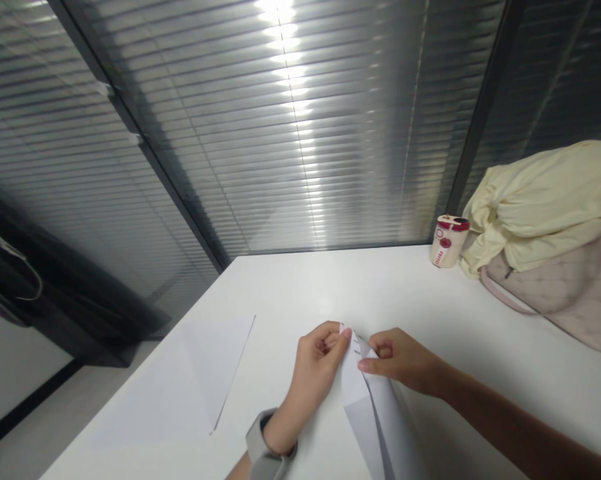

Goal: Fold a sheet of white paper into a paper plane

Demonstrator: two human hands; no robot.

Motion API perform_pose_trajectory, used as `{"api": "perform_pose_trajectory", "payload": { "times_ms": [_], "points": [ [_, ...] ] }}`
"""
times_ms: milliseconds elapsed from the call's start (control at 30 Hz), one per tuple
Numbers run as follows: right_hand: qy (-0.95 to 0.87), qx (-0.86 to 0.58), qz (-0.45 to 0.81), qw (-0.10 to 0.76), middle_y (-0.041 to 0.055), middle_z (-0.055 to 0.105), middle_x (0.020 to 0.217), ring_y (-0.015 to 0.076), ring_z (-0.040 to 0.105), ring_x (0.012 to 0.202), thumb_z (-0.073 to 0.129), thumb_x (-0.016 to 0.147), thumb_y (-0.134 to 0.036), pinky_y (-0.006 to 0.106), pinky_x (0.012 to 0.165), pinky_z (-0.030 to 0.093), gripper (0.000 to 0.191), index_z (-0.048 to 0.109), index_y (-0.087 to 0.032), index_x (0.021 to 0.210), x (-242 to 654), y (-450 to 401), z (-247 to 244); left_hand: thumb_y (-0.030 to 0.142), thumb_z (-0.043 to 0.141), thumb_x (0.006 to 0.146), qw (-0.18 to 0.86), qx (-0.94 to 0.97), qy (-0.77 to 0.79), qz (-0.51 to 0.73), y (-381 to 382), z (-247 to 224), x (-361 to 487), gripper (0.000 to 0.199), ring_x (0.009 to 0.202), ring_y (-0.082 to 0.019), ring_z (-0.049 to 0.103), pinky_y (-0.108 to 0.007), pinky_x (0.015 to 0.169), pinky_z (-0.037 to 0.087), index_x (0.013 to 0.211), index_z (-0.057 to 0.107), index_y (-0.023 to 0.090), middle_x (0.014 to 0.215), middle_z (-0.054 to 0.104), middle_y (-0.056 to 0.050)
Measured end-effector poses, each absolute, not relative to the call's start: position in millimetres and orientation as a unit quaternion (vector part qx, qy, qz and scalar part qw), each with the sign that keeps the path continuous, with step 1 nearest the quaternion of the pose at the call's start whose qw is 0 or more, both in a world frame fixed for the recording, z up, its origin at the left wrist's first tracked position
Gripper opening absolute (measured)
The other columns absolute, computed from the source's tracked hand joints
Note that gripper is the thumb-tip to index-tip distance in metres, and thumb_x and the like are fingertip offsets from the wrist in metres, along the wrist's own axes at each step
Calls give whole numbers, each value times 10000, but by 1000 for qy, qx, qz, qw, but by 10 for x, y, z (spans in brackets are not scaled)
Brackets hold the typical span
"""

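A folded sheet of white paper (359, 400) with some dark print near its top stands between my two hands, its lower end running out of the picture. My left hand (320, 357) pinches the top left edge between thumb and curled fingers. From the right, my right hand (398, 360) grips the paper's other edge, thumb along a fold. The layers part slightly below the thumbs. A grey band (268, 443) circles my left wrist.
White sheets of paper (180, 380) lie on the white table (300, 287) at the left. A cream and red coffee cup (449, 243) stands at the back right, beside a pale pink bag (570, 287) with a yellow cloth (555, 200) on it. Blinds (260, 133) rise behind the table.
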State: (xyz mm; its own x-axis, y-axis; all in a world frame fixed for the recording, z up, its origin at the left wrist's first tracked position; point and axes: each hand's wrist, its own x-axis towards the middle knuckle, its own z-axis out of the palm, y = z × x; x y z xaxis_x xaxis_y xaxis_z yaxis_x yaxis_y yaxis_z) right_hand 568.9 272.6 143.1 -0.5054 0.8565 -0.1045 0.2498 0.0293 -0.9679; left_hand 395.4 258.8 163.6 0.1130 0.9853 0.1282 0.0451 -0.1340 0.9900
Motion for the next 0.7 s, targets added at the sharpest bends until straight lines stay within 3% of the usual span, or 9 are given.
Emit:
{"api": "perform_pose_trajectory", "payload": {
  "times_ms": [133,500,600,700],
  "points": [
    [-649,-415,571,283,-86,287,514,71,244,497,674,680,-334,250,460,136,337,394,-192,559,5692,2748,1413,432,659,787,478,572,460,482,2608,1634,3940,318,499,-91,453,-194,486,328,713,649,123,545,588,7],
    [-618,-378,622,296,-72,389,536,79,315,518,712,661,-356,229,482,184,346,419,-185,594,5733,2772,1378,457,676,762,555,526,439,472,2666,1555,3926,339,573,-133,543,-226,562,420,814,678,122,628,640,-24],
    [-622,-368,628,290,-64,400,545,85,333,525,720,651,-406,231,491,207,373,424,-186,590,5742,2782,1372,475,684,749,567,525,432,465,2664,1572,3923,387,560,-138,558,-232,571,435,937,661,138,545,576,23],
    [-625,-382,625,270,-59,405,548,85,340,523,723,638,-448,230,488,212,390,440,-184,595,5749,2792,1376,486,692,736,554,537,436,464,2656,1615,3916,383,522,-140,561,-232,553,441,906,648,146,467,518,53]
  ]
}}
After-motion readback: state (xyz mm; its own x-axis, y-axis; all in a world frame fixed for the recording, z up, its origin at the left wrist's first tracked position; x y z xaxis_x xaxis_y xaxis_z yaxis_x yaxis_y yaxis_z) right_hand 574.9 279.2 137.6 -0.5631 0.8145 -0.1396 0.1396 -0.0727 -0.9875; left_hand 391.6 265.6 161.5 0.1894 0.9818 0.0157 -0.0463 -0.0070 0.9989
